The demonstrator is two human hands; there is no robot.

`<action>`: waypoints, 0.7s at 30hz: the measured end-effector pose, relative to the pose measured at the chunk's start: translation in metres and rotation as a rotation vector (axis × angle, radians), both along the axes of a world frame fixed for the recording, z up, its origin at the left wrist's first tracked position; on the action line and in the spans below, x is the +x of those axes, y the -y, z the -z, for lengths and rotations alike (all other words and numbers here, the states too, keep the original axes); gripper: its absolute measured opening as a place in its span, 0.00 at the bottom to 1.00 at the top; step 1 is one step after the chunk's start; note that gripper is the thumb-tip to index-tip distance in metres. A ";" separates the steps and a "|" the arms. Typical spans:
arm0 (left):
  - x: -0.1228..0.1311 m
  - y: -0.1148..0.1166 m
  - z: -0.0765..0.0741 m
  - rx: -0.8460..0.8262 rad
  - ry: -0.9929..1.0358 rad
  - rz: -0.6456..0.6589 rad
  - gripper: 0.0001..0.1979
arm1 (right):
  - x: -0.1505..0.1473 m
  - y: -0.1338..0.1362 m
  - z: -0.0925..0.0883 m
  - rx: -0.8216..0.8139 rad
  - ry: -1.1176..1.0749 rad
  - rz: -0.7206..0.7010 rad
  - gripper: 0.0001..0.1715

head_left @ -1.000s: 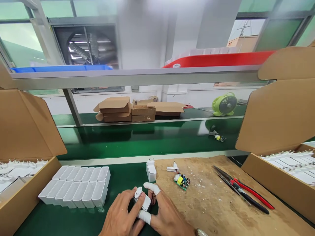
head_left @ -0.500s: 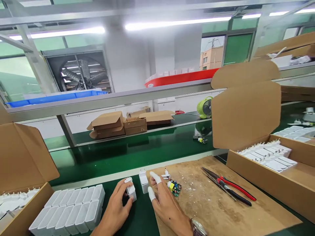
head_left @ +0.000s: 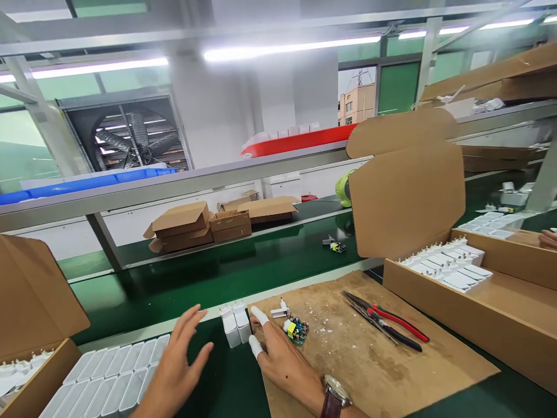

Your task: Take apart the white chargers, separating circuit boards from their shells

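Note:
Two white plug adapters, a left one [head_left: 230,329] and a right one [head_left: 242,325], stand upright side by side on the green surface between my hands. My left hand [head_left: 180,357] is open and empty, fingers spread, left of the pair. My right hand [head_left: 282,360] wears white finger covers on thumb and forefinger. These two fingers are apart just right of the adapters; whether they touch the right one I cannot tell. Beyond my right hand lie a small circuit board [head_left: 297,330] and a white plug piece [head_left: 281,310] on the brown cardboard sheet [head_left: 335,371].
Rows of white casings [head_left: 108,377] stand at left beside an open carton [head_left: 65,371]. Red-and-black pliers [head_left: 387,319] lie on the sheet. At right, another open carton [head_left: 435,296] holds white plug parts. Someone else's hand [head_left: 548,239] shows at the right edge.
My left hand has let go of its white adapter, which now stands next to the other one, and has moved left, opening. My right hand stays near the adapters. The view has turned slightly right.

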State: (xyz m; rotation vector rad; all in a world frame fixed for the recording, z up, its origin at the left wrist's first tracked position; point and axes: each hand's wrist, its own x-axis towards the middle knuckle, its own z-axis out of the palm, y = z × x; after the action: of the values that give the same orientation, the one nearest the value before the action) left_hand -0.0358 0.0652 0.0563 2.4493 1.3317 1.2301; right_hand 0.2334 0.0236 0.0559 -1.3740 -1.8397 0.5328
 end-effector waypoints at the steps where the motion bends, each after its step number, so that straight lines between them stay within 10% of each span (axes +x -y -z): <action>1: -0.014 0.002 -0.010 0.009 -0.031 -0.045 0.22 | 0.001 0.000 -0.002 0.008 -0.003 0.009 0.35; 5: -0.073 0.015 -0.036 0.044 -0.197 -0.176 0.19 | 0.005 -0.007 -0.006 0.039 -0.011 0.020 0.35; 10: -0.109 0.040 -0.012 0.011 -0.538 -0.190 0.09 | 0.005 -0.015 -0.002 0.071 0.000 0.022 0.32; 15: -0.084 0.054 0.013 0.032 -0.453 -0.149 0.06 | 0.011 -0.016 -0.004 0.092 0.016 0.115 0.32; 21: -0.039 0.052 0.000 -0.044 -0.272 0.094 0.05 | 0.053 -0.009 -0.020 0.077 0.089 0.240 0.34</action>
State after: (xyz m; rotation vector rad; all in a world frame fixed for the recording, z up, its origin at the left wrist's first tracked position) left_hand -0.0745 0.0129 0.0560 2.6874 1.2674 0.8619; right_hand 0.2860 0.0324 0.0758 -1.5607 -1.7143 0.2777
